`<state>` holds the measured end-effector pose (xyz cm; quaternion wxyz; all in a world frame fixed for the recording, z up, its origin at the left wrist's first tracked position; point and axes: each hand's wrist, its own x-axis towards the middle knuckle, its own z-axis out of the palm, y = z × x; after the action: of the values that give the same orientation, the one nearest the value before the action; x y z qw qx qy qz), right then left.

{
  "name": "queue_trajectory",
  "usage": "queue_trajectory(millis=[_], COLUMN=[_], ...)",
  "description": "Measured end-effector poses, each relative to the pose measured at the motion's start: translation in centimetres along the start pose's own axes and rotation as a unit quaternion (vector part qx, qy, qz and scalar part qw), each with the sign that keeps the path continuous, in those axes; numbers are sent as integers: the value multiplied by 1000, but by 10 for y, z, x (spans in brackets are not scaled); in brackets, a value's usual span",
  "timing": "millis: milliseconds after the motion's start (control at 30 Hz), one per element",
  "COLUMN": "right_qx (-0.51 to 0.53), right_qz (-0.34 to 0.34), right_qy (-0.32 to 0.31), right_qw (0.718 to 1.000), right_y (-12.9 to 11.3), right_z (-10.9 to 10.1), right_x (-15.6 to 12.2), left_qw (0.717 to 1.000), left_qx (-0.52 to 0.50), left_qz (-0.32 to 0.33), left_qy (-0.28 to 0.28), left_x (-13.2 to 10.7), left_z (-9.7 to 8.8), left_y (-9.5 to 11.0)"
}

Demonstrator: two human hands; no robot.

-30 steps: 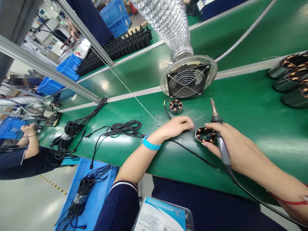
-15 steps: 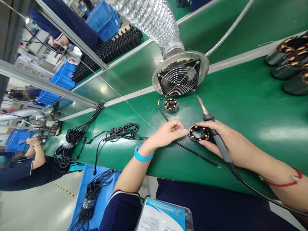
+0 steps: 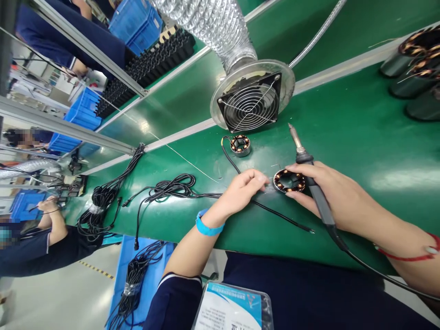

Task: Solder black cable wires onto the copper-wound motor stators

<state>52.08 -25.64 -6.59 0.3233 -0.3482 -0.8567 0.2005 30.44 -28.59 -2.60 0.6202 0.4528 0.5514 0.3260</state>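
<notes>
My right hand (image 3: 338,201) holds a ring-shaped motor stator (image 3: 277,182) with copper windings between thumb and fingers. The same hand carries a soldering iron (image 3: 318,199), its metal tip pointing up and away from the stator. My left hand (image 3: 245,190) is closed in a pinch just left of the stator, apart from its rim; anything between the fingertips is too small to make out. Under that hand runs a black cable (image 3: 282,215) with a stripped end. A second stator (image 3: 240,145), with a cable at its side, sits on the green bench beyond.
A fume extractor fan (image 3: 249,110) on a foil duct stands behind the stators. Thin pale wire (image 3: 192,161) stretches across the left side. Cable bundles (image 3: 99,199) lie further left; several larger stators (image 3: 412,68) stand at right. A co-worker's hand (image 3: 48,205) shows far left.
A small gap has opened between my left fingertips and the stator, which has shifted right with my right hand and the soldering iron. The camera view has shifted slightly.
</notes>
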Motion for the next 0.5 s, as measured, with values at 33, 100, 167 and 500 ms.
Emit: queue_trajectory(millis=[33, 100, 167, 500], right_qx=[-3, -9, -13, 32], right_qz=[-4, -11, -12, -1], right_qy=[5, 11, 10, -30], right_qw=[1000, 1000, 1000, 999], right_y=[1, 1, 1, 17], right_z=[-1, -1, -1, -20], right_x=[0, 1, 2, 0], left_qw=[1000, 998, 996, 997], left_qx=[15, 49, 74, 26], left_qz=[2, 4, 23, -3], left_qy=[-11, -40, -54, -67], left_x=[-4, -10, -12, 0], left_z=[-3, -8, -9, 15], left_y=[0, 0, 1, -8])
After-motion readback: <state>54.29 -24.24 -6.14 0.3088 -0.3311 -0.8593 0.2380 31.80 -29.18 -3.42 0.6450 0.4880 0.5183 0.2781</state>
